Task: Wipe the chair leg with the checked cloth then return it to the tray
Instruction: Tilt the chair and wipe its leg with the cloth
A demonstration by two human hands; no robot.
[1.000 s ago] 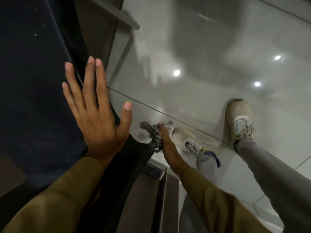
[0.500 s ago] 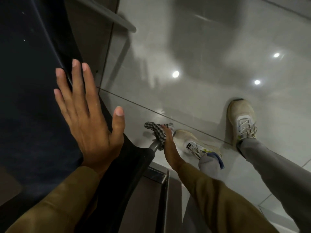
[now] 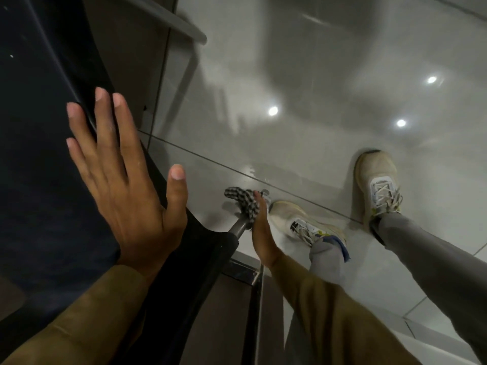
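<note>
Right hand (image 3: 259,234) grips the checked cloth (image 3: 243,202) against the chair leg (image 3: 238,227), low near the floor (image 3: 316,127). Leg's long axis runs up toward the seat (image 3: 39,154), so wipe along it. Left hand (image 3: 123,177) is flat, fingers spread, bracing the seat. Tray not visible.

Floor tiles (image 3: 329,61): glossy grey, smooth, mirror-like w/ 3 ceiling-light reflections. Chair seat (image 3: 39,167): dark navy fabric, matt, faint weave; its edge trim (image 3: 87,101) smooth black w/ slight sheen, prob. plastic. Chair leg (image 3: 238,227): smooth metal tube, dull satin shine. Checked cloth (image 3: 243,204): soft woven fabric, black/white, matt, crumpled. Sleeves (image 3: 337,320): olive cloth, matt. Trousers (image 3: 432,254): grey cloth, matt. 2 shoes (image 3: 376,177): beige mesh/textile, scuffed, matt.
</note>
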